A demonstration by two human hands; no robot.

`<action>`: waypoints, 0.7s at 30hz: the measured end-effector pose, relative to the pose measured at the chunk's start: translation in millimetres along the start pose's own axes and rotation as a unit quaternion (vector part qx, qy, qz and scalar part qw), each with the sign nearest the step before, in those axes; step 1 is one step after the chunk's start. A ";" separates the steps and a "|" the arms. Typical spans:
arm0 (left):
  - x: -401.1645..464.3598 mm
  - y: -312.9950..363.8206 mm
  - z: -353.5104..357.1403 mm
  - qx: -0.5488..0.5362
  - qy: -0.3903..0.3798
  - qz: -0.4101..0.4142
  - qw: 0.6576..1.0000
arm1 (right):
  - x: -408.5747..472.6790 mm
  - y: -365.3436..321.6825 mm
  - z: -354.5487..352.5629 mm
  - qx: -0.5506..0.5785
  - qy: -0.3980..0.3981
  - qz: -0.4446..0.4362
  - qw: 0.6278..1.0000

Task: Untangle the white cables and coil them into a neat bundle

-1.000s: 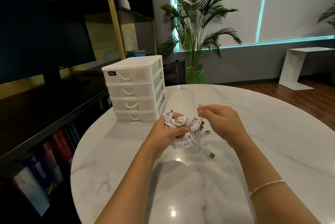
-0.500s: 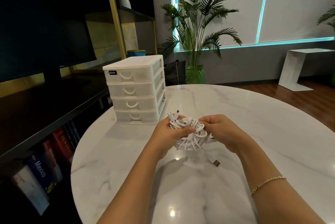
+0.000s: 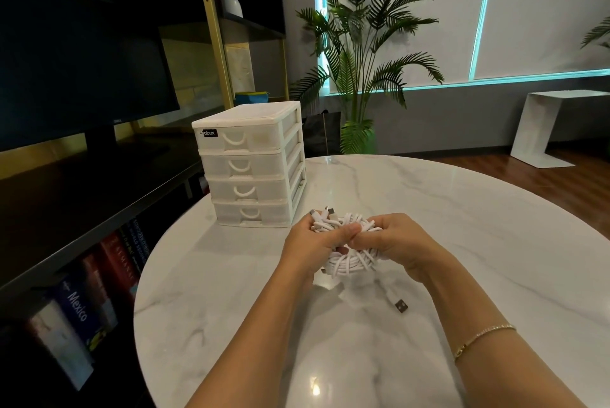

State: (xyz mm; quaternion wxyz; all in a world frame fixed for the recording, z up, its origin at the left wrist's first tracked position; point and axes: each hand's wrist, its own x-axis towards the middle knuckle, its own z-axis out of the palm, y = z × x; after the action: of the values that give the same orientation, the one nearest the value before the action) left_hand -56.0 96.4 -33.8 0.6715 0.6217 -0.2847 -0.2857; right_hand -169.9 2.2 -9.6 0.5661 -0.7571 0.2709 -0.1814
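Observation:
A coil of white cables [image 3: 350, 264] is held just above the round marble table [image 3: 462, 226], near its middle. My left hand [image 3: 313, 242] grips the coil's left side, thumb across the top. My right hand [image 3: 392, 239] grips the right side, and the two thumbs meet over the coil. Several small plugs [image 3: 325, 213] stick out at the coil's upper left. One loose cable end with a USB plug [image 3: 400, 306] trails down onto the table below my right hand. The hands hide the middle of the coil.
A white four-drawer plastic organiser [image 3: 251, 165] stands on the table's far left. Left of the table is a dark shelf unit with books [image 3: 77, 305] and a monitor [image 3: 79, 77]. A potted palm [image 3: 359, 77] and a white side table [image 3: 544, 127] stand beyond.
My right hand came down from a raised pinch on a cable end and closed onto the coil's right side. The coil sank lower, and the USB plug now lies on the table.

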 end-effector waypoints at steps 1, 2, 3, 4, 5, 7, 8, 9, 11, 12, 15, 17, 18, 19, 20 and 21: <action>-0.1 1.1 -0.5 -0.001 0.011 -0.005 1.000 | 1.2 0.5 1.9 0.006 0.012 -0.001 1.000; 0.0 1.9 -0.8 -0.009 0.017 -0.011 1.000 | 2.4 1.6 3.2 0.010 0.022 -0.003 1.000; -0.4 3.0 -1.3 -0.022 0.017 -0.019 0.999 | 3.1 1.4 4.8 0.013 0.029 -0.004 0.999; -0.9 4.4 -0.8 -0.039 0.012 -0.031 0.999 | 4.4 2.3 4.9 0.014 0.036 -0.006 0.999; -2.3 6.1 -0.4 -0.057 0.004 -0.046 0.997 | 5.2 2.5 5.1 0.016 0.040 -0.008 0.999; -5.0 7.8 0.6 -0.095 -0.013 -0.078 0.992 | 6.0 2.8 5.1 0.023 0.039 -0.009 0.999; -5.8 8.4 1.2 -0.112 -0.023 -0.092 0.989 | 6.7 3.5 4.9 0.029 0.040 -0.011 0.999; -6.3 8.7 1.7 -0.126 -0.032 -0.103 0.986 | 7.1 4.0 4.8 0.032 0.042 -0.012 0.999; -4.8 7.3 2.5 -0.140 -0.042 -0.111 0.983 | 7.3 4.2 4.8 0.037 0.045 -0.013 0.998; -3.3 5.6 2.8 -0.139 -0.045 -0.112 0.983 | 8.0 5.2 4.6 0.038 0.048 -0.014 0.998; -1.3 3.8 3.7 -0.138 -0.052 -0.113 0.983 | 7.9 4.9 4.4 0.043 0.069 -0.022 0.996; -0.3 3.8 3.0 -0.139 -0.058 -0.116 0.982 | 9.4 4.9 3.8 0.037 0.090 -0.019 0.995; -0.2 4.0 2.5 -0.140 -0.065 -0.120 0.981 | 10.6 5.5 3.1 0.029 0.095 -0.014 0.995; -0.4 4.0 1.9 -0.141 -0.072 -0.125 0.979 | 10.9 5.4 2.8 0.022 0.096 -0.007 0.995; -0.2 3.6 1.2 -0.140 -0.080 -0.131 0.978 | 11.2 5.8 2.3 0.019 0.094 -0.003 0.995; -0.6 3.9 0.9 -0.137 -0.089 -0.139 0.977 | 10.4 5.3 1.9 0.019 0.092 -0.001 0.996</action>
State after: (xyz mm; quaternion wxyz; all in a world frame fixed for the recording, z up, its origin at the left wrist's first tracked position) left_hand -56.9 96.5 -29.9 0.6761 0.5293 -0.2118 -0.4667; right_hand -161.7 -3.8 -15.5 0.5532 -0.7264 0.3177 -0.2557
